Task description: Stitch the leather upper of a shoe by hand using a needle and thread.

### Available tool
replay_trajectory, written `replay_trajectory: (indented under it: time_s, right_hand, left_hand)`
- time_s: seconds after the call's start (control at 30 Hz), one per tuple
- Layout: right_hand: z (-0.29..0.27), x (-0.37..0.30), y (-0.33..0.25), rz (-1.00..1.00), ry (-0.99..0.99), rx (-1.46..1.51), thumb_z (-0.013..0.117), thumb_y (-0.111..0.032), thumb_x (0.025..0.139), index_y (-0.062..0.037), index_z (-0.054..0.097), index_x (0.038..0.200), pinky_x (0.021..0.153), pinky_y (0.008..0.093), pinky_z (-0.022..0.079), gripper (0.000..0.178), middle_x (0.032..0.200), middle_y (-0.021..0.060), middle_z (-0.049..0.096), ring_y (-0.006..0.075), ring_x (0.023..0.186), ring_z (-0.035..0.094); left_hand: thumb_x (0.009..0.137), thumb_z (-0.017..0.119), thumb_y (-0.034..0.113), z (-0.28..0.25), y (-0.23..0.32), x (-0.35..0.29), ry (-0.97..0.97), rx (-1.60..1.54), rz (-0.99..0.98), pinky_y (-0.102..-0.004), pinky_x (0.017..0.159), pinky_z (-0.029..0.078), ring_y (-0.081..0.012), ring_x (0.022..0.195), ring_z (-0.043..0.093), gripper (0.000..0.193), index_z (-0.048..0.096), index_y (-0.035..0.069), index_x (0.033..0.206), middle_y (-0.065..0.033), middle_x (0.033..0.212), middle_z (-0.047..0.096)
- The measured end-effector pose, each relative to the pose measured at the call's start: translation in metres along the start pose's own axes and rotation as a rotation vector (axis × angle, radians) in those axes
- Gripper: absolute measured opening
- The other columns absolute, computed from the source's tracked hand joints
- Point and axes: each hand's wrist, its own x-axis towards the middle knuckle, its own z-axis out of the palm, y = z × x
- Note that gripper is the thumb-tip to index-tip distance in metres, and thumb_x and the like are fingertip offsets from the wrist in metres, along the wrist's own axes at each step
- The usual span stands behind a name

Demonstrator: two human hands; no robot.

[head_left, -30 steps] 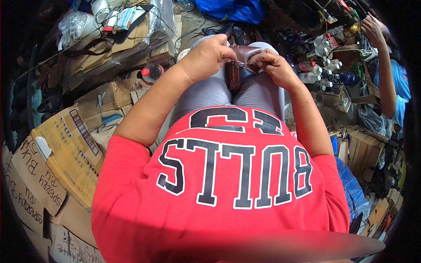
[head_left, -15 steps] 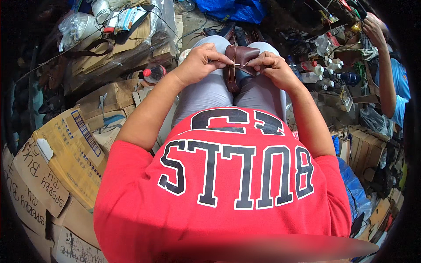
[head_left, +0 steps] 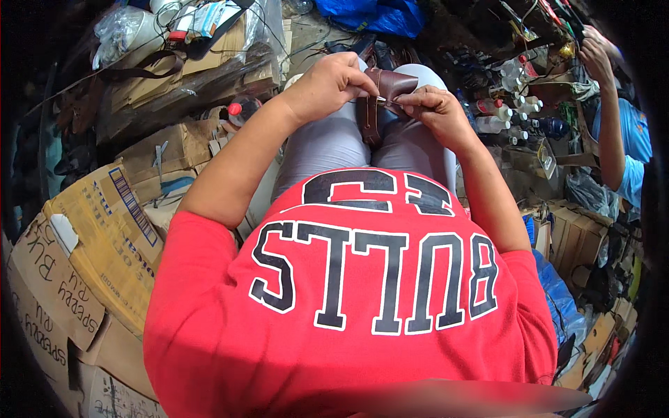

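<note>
A dark brown leather shoe point(head_left: 398, 83), with pale stitching along its band, rests between my knees. My left hand point(head_left: 339, 81) reaches over its left side, thumb and forefinger pinched together at the seam. From the right, my right hand point(head_left: 437, 111) closes its fingertips in a pinch beside the same spot. A thin, pale, needle-like piece point(head_left: 380, 99) shows between the two pinches. What exactly lies inside the left fingertips is too small to make out. The shoe's underside is hidden by my legs.
Cardboard boxes point(head_left: 104, 240) fill the left side. A plastic-covered stack point(head_left: 209, 90) stands at the far left, near a red-capped bottle point(head_left: 242, 110). Several bottles point(head_left: 496, 115) stand at right. A blue sheet point(head_left: 376, 15) lies ahead. Another person's arm point(head_left: 612, 125) is at the far right.
My left hand has moved slightly up and to the right, with the wrist more raised, bringing its fingertips onto the seam. My right hand stays nearly in place, slightly lower.
</note>
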Motion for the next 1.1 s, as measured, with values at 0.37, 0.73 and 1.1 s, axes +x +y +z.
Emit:
replay_trajectory:
  time_s: [0.37,0.73,1.1]
  right_hand:
    - [-0.001,-0.003,-0.020,-0.060,0.004,-0.068,0.069,-0.004,0.076,-0.0117,0.071,0.099,0.066,0.0266,0.046,0.025,0.073,0.0044,0.062,0.0124,0.068,0.057]
    - [0.001,-0.001,-0.007,-0.041,-0.069,-0.059,0.069,-0.006,0.075,-0.0125,0.071,0.100,0.080,0.0275,0.043,0.026,0.083,0.0022,0.067,0.0127,0.078,0.059]
    - [0.004,0.010,0.013,-0.031,-0.061,0.076,0.064,-0.001,0.073,-0.0107,0.072,0.098,0.085,0.0288,0.043,0.028,0.082,0.0026,0.068,0.0129,0.081,0.060]
  left_hand:
    - [0.071,0.067,-0.002,0.005,0.004,-0.032,0.127,0.001,-0.031,-0.0282,0.070,0.043,-0.0181,0.078,0.054,0.024,0.071,0.012,0.090,-0.0033,0.078,0.055]
    - [0.074,0.068,0.001,-0.010,0.002,-0.019,-0.012,0.095,0.008,-0.0284,0.067,0.042,-0.0163,0.073,0.051,0.019,0.072,0.013,0.087,-0.0017,0.072,0.052]
    - [0.076,0.064,-0.001,-0.001,-0.028,-0.003,-0.094,-0.379,-0.236,-0.0242,0.071,0.040,-0.0099,0.077,0.050,0.014,0.071,0.005,0.086,0.0010,0.076,0.056]
